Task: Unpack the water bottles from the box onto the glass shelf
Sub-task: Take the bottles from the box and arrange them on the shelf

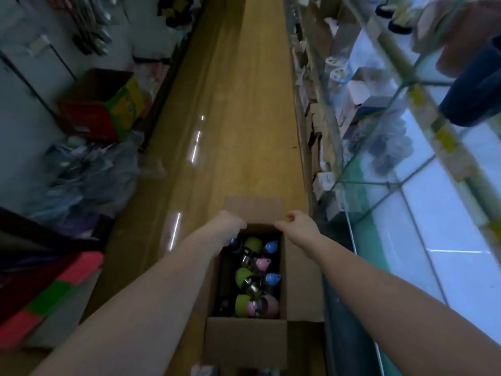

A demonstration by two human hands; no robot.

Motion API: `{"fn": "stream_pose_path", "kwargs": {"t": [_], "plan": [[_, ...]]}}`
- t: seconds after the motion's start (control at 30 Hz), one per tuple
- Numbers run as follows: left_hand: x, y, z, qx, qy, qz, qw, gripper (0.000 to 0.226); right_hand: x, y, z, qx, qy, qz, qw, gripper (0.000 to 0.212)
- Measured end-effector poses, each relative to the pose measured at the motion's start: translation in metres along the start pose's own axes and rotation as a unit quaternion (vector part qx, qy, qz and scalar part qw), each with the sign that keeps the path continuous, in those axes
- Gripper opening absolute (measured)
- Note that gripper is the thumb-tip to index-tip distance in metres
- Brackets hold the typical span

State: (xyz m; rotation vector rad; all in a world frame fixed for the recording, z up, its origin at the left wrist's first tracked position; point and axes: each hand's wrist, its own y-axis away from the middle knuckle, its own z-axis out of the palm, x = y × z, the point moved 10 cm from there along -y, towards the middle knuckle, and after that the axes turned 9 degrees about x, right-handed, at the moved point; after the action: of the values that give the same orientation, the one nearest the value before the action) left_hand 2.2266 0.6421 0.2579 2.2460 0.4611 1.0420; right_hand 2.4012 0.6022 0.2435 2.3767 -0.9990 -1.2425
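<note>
Gripping the far rim of the box on the floor, left hand and right hand curl their fingers over it; bottles upright inside, hard, likely light, best taken by the caps; shelf right; no writing readable

The box mouth is left open from above, its flaps folded outward. The right half is packed with bottles; a dark gap is left along the left wall. The far rim is occupied by 2 hands.
</note>
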Motion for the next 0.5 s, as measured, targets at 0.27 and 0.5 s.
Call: {"fn": "stream_pose_path", "kwargs": {"t": [0.27, 0.5], "plan": [[-0.054, -0.061, 0.046, -0.043, 0.020, -0.069, 0.996, 0.038, 0.073, -0.059, 0.068, -0.037, -0.008, 0.076, 0.996, 0.056], [-0.105, -0.146, 0.101, -0.068, 0.017, -0.100, 0.993, 0.033, 0.162, -0.112, 0.143, -0.047, -0.037, 0.163, 0.985, 0.054]]}}
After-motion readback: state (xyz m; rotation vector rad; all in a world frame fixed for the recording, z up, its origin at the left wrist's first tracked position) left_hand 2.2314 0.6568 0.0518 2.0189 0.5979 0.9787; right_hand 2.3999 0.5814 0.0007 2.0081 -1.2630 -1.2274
